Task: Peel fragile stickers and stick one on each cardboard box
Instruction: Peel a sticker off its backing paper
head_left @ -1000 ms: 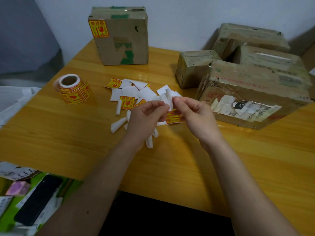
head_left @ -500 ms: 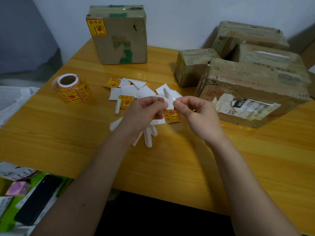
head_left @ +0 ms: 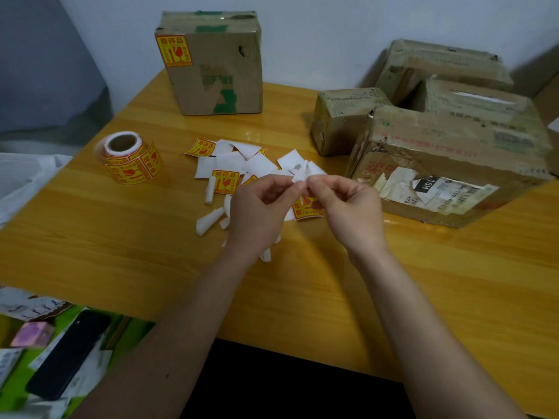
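Both hands meet above the middle of the wooden table. My left hand [head_left: 260, 207] and my right hand [head_left: 348, 207] pinch a small white sticker piece [head_left: 301, 173] between their fingertips, its white side towards me. Under and behind the hands lies a pile of loose yellow fragile stickers [head_left: 225, 181] and white backing scraps [head_left: 236, 160]. The sticker roll [head_left: 128, 157] stands at the left. A cardboard box [head_left: 214, 65] at the back carries one yellow sticker [head_left: 174, 51]. Several unlabelled boxes are grouped at the right, the largest [head_left: 447, 164] nearest my right hand.
A smaller box [head_left: 341, 119] stands beside the large one. Rolled white backing bits [head_left: 208, 222] lie left of my left hand. Below the table's left front edge sit a black phone [head_left: 66, 358] and assorted small items on a green surface. White plastic [head_left: 24, 176] lies far left.
Both hands have risen slightly and drawn closer together, still working the same white piece between the fingertips. Nothing else on the table has moved.
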